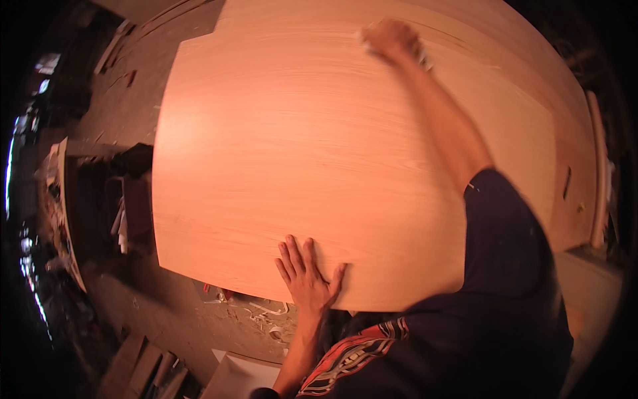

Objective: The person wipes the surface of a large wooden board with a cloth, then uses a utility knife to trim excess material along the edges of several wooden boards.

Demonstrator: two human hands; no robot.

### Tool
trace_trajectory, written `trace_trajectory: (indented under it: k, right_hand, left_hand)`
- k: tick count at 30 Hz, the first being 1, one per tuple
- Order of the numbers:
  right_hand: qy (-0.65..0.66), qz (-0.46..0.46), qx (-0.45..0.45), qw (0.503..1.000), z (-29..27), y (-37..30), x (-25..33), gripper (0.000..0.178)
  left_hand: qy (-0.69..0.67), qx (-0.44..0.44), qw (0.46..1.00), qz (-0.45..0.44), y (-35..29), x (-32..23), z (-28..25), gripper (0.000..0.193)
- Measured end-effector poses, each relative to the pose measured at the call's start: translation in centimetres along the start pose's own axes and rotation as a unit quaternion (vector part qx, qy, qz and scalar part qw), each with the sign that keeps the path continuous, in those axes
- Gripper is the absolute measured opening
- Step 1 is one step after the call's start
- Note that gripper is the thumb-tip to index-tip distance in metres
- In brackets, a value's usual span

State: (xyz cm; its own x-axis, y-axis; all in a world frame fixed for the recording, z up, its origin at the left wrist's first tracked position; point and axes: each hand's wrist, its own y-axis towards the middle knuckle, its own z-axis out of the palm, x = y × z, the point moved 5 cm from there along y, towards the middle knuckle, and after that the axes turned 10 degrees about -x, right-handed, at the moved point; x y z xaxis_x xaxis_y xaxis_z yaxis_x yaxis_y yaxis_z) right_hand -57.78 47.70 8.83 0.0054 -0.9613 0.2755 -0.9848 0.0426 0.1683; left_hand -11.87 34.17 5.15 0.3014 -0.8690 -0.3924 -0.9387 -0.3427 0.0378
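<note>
A large, light wood-grain panel [286, 146] lies flat in front of me, over another wooden board [571, 179] that shows at its right. My left hand [308, 282] rests palm down near the panel's front edge, fingers spread and holding nothing. At the far side, my right arm reaches across the panel. My right hand [393, 40] is closed around a whitish cloth [426, 60] against the surface, slightly blurred. Only bits of the cloth stick out on either side of the hand, so most of it is hidden.
Wood shavings and scraps [266, 326] litter the floor below the front edge. Several wooden offcuts [143, 366] lie at the lower left, beside a pale open box [242, 376]. An open wooden cabinet [66, 206] stands left of the panel.
</note>
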Motion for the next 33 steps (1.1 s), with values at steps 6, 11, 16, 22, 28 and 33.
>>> trace_trajectory:
  k: [6,11,16,22,28,33]
  right_hand:
    - [-0.056,-0.076,-0.041,0.995,0.9,0.6,0.7,0.046]
    - [-0.026,-0.029,0.097,0.994,-3.1,-18.0,-2.9,0.043]
    - [0.002,-0.141,-0.083,0.987,-5.7,-39.9,-5.3,0.035]
    - [0.058,-0.126,-0.056,0.989,-5.8,-40.1,-7.9,0.033]
    - [-0.072,-0.023,-0.154,0.985,-5.4,-19.0,-14.7,0.038]
    - [-0.085,0.029,-0.082,0.993,-6.4,-4.3,-18.3,0.046]
  left_hand:
    - [0.002,-0.029,0.999,0.012,0.9,0.5,-0.5,0.082]
    - [0.014,-0.09,0.995,0.034,2.1,-0.1,0.4,0.075]
    - [-0.051,-0.138,0.989,0.023,2.9,-3.8,1.5,0.069]
    - [-0.117,-0.121,0.982,0.083,-0.2,-6.7,3.8,0.063]
    - [-0.026,-0.037,0.997,0.058,-1.0,-7.0,2.4,0.065]
    - [-0.031,-0.035,0.998,0.041,-1.6,-7.0,1.7,0.072]
